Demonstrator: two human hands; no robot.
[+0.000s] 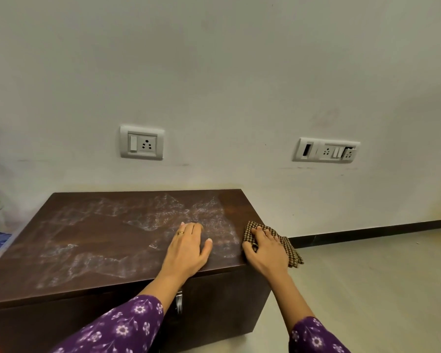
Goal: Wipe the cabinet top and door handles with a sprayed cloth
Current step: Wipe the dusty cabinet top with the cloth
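The cloth (290, 250) sits half off the right edge of the cabinet top (99, 240), so an outward stroke could drag it over and drop it. White streaks elsewhere might just smear. The right hand (266, 247) grips the bunched cloth with curled fingers. The left hand (187, 247) lies flat, fingers straight, near the front right corner.

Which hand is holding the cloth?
The right hand, gripping the checked cloth at the right edge of the cabinet; the left hand lies flat, holding nothing.
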